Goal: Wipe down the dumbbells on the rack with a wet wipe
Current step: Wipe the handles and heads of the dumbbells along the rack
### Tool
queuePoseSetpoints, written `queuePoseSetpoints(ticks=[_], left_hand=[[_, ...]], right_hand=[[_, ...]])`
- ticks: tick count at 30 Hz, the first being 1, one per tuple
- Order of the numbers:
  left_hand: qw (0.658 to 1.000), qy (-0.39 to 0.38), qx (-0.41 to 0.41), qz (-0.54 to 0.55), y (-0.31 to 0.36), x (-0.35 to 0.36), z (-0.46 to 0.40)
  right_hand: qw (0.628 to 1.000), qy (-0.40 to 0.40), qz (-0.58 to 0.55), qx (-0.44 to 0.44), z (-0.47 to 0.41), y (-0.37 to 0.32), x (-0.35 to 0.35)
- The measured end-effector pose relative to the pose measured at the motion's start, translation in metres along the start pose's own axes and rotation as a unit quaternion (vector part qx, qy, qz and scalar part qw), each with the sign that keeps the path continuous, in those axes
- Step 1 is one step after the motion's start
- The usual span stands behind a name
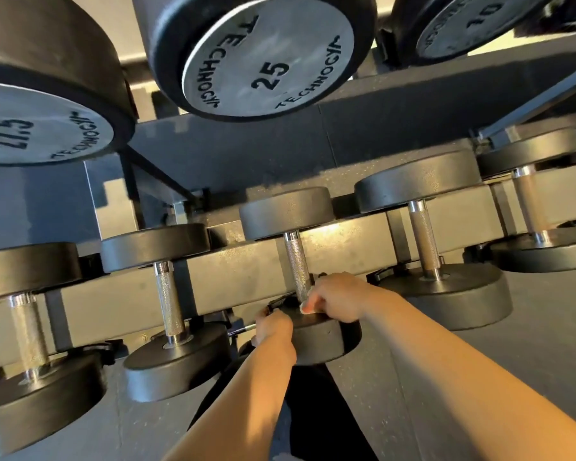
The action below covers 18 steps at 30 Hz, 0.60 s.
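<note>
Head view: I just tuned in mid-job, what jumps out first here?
Big dumbbell ends fill the top: the one marked 25 at centre, the one marked 27.5 at left. Below, a lower row of dumbbells runs across the rack. At bottom centre both hands work on the middle dumbbell: the right hand has its fingers curled at the base of the knurled handle, and the left hand grips the near head's edge. No wipe is clearly visible.

I see five dumbbells side by side on the lower rack shelf point(273, 271). My left hand point(273, 327) and right hand point(336, 297) sit on the near head of the middle dumbbell point(296, 261). Above, the 25 dumbbell point(266, 58) lies right of the 27.5 dumbbell point(40, 121).
</note>
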<state>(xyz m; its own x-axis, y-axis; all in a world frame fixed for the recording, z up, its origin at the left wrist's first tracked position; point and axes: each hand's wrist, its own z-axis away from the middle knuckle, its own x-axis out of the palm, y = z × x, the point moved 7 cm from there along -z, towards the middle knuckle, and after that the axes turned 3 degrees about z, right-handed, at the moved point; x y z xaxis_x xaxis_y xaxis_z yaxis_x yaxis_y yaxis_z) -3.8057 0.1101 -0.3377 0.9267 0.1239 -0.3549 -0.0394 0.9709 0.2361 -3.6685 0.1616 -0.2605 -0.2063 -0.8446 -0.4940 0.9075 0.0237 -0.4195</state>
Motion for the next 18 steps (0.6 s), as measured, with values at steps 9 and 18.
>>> queuePoseSetpoints(ticks=[9,18], left_hand=[[0.999,-0.004,0.03,-0.011,-0.001,0.003,-0.011],[0.999,0.017,0.018,0.029,0.002,0.002,-0.006]], right_hand=[[0.885,0.276,-0.34,0.158,-0.005,0.024,0.012],[0.655,0.378,-0.623,0.202,-0.031,0.03,-0.034]])
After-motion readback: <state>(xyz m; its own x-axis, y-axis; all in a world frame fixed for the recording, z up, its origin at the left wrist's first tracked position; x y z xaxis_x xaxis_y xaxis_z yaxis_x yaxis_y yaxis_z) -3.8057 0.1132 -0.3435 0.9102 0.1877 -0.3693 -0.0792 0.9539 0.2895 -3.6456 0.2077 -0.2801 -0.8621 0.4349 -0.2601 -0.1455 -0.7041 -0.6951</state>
